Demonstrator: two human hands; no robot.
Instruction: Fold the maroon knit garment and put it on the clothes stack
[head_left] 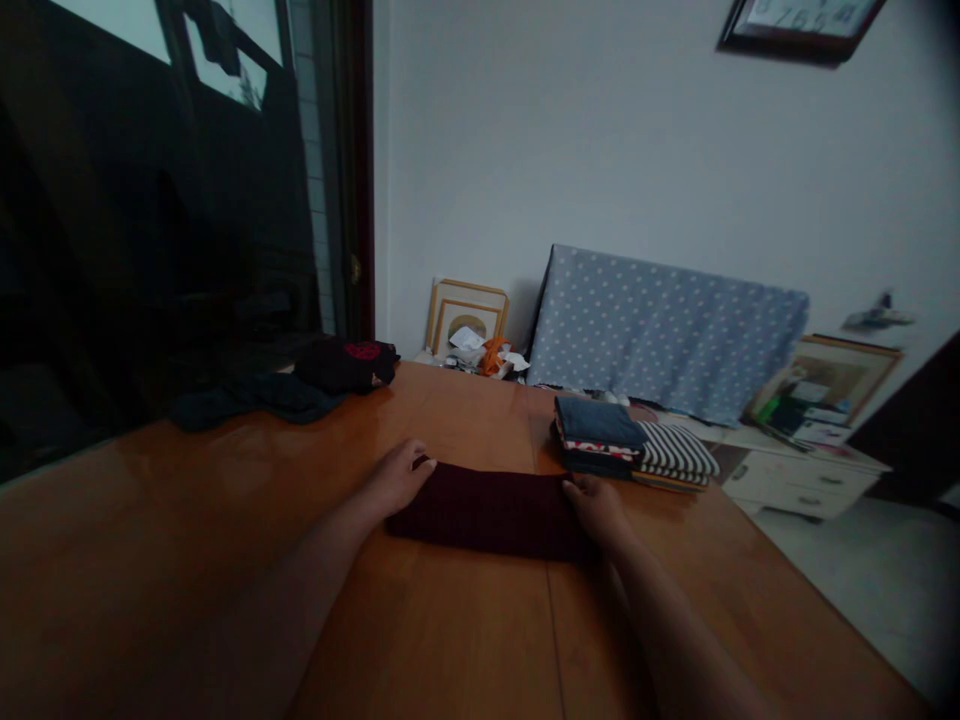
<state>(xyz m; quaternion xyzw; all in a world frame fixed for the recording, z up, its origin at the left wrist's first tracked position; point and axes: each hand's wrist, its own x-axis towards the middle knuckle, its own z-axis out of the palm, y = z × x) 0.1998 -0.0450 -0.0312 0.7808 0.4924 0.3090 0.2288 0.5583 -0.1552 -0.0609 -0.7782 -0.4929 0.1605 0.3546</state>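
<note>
A folded dark maroon garment (487,510) lies flat on the wooden table (442,630), crosswise in front of me. My left hand (397,478) grips its left end, and my right hand (596,510) grips its right end. Just beyond my right hand stands a pile of folded clothes (598,438), with denim-blue cloth on top. A folded black-and-white striped garment (675,452) lies against that pile.
Dark garments (300,380), one with a red emblem, lie at the table's far left. Beyond the far edge lean a polka-dot covered board (660,330) and picture frames (466,318). A low white drawer unit (802,485) stands to the right.
</note>
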